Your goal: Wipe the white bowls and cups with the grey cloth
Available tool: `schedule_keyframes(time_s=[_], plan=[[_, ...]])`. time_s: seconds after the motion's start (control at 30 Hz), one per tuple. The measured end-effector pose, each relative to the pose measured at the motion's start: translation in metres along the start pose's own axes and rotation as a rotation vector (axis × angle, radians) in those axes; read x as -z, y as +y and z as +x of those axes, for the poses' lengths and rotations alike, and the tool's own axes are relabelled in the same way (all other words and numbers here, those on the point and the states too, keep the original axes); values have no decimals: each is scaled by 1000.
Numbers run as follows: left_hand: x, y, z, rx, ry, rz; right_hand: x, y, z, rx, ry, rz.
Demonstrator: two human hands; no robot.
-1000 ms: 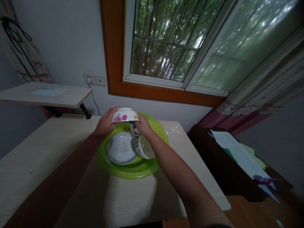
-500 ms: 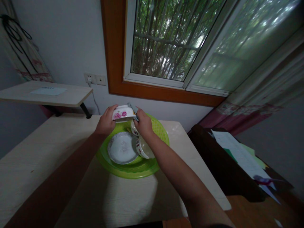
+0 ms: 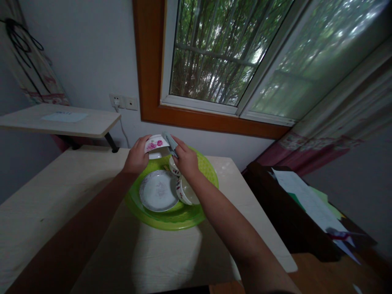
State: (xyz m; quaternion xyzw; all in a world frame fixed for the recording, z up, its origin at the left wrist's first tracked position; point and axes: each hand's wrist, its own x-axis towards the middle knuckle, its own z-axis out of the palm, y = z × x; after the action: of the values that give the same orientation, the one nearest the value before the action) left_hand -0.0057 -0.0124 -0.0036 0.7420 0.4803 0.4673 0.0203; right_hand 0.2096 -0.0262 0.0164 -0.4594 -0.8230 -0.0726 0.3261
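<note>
Tilted on its side above the far part of a green basin [image 3: 171,225] is a white bowl [image 3: 155,143] with pink flowers. My left hand [image 3: 137,156] grips its left edge. A grey-green cloth [image 3: 169,141] is pinched in my right hand [image 3: 184,158] and pressed against the bowl's right side. Inside the basin lie a white plate [image 3: 158,191] with a faint pattern, a larger bowl [image 3: 186,192] tipped over, and a smaller bowl [image 3: 174,166] behind it, partly hidden by my right hand.
The basin stands on a pale wooden table [image 3: 165,257]. A raised shelf [image 3: 101,128] with a paper sheet stands at the left. Behind are a wall socket [image 3: 124,102] with a cord and a window [image 3: 214,53]. Papers and scissors [image 3: 337,233] lie on dark furniture at the right.
My right hand and the cloth have shifted slightly on the bowl's right side, and more of the cloth shows. The bowl has turned a little; its inside shows more.
</note>
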Motion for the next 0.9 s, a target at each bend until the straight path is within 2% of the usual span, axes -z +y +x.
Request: schedule_keyframes(time_s=[0.23,0.57,0.7,0.9], plan=[[0,-2,1,19,-4,-22,-5,7,0,-40,12,-71],[-6,-8,0,18,-73,26,-2,-5,-1,123,-60,-61],[-5,-5,1,22,-83,22,0,-6,0,34,-77,-12],[-1,-2,0,42,-47,15,-6,5,4,-160,-85,-2]])
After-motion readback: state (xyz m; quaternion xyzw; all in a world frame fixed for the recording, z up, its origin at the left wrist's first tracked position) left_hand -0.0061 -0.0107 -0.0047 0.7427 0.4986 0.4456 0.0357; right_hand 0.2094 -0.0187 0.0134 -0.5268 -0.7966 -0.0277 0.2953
